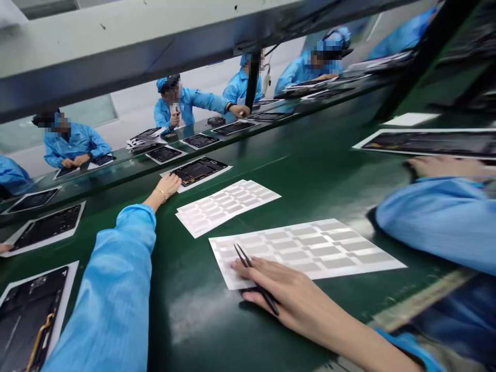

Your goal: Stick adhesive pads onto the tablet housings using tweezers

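My left hand (169,187) reaches out across the green bench, fingers closed on the near left corner of a dark tablet housing (201,170) lying on a white sheet. Black tweezers (268,299) are held in my right hand (287,289), their slim tips slightly apart and pointing away from me. Beneath the tips and fingers is a white sheet of grey rectangular stickers (329,243). More sticker sheets (232,202), overlapping, lie between that sheet and the housing. Nothing shows between the tweezer tips.
Tablet housings on white sheets (42,310) lie along the left and the far line (199,140). At right a co-worker's sleeve (437,217) and hand rest by another housing (434,142). Co-workers in blue sit opposite. A beam (155,57) crosses overhead; a dark post (422,67) stands right.
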Demonstrator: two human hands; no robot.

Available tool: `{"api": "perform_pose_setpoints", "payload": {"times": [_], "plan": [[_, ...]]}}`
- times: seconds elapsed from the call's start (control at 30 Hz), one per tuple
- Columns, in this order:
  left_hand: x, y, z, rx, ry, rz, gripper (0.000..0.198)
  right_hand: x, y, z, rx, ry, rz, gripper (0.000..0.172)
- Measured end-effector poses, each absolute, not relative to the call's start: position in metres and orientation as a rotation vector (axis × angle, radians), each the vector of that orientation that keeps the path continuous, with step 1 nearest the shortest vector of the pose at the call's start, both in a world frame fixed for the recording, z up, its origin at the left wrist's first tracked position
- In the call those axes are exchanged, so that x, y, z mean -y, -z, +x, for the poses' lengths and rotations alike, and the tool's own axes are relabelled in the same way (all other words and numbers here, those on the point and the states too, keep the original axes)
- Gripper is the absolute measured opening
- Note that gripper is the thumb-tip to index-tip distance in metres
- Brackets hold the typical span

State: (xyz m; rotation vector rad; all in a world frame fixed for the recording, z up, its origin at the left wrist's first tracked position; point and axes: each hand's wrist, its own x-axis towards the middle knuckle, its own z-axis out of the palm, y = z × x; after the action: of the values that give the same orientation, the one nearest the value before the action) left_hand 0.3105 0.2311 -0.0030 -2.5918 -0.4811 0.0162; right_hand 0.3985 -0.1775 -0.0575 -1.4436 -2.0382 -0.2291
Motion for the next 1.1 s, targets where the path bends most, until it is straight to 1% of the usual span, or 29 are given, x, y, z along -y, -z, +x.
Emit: {"api": "perform_pose_setpoints", "payload": {"times": [0.13, 0.23, 0.33, 0.47, 0.6, 0.7, 0.77, 0.87, 0.93, 1.0, 1.03, 1.1], "plan": [[-0.258, 0.014, 0.339, 0.409, -0.116, -2.564, 0.034, 0.179, 0.051, 0.397, 2.086, 0.241, -1.354, 0.038], [-0.264, 0.011, 0.338, 0.379, -0.152, -2.562, 0.034, 0.179, 0.046, 0.396, 2.106, 0.229, -1.339, 0.039], [-0.257, -0.002, 0.313, 0.354, -0.163, -2.566, 0.032, 0.178, 0.043, 0.396, 2.104, 0.197, -1.340, 0.040], [-0.224, -0.031, 0.250, 0.364, -0.127, -2.581, 0.017, 0.180, 0.042, 0.398, 2.122, 0.147, -1.317, 0.035], [-0.153, -0.064, 0.167, 0.380, -0.071, -2.653, 0.026, 0.181, 0.042, 0.398, 2.128, 0.065, -1.323, 0.034], [-0.068, -0.085, 0.106, 0.425, -0.007, -2.727, 0.024, 0.182, 0.046, 0.398, 2.108, -0.022, -1.379, 0.039], [-0.003, -0.092, 0.075, 0.529, -0.031, -2.779, 0.027, 0.182, 0.050, 0.399, 2.090, -0.078, -1.412, 0.043], [0.088, -0.081, 0.042, 0.693, -0.044, -2.798, 0.035, 0.185, 0.053, 0.396, 2.054, -0.152, -1.422, 0.043], [0.132, -0.061, 0.029, 0.743, -0.050, -2.848, 0.041, 0.190, 0.051, 0.392, 1.949, -0.216, -1.414, 0.035], [0.162, -0.039, 0.018, 0.725, -0.046, -2.946, 0.042, 0.197, 0.045, 0.387, 1.718, -0.286, -1.429, 0.025], [0.172, -0.030, 0.014, 0.690, -0.031, -3.006, 0.041, 0.201, 0.041, 0.385, 1.573, -0.312, -1.439, 0.023], [0.179, -0.022, 0.013, 0.551, -0.027, -3.146, 0.035, 0.206, 0.032, 0.383, 1.320, -0.342, -1.443, 0.026]]}}
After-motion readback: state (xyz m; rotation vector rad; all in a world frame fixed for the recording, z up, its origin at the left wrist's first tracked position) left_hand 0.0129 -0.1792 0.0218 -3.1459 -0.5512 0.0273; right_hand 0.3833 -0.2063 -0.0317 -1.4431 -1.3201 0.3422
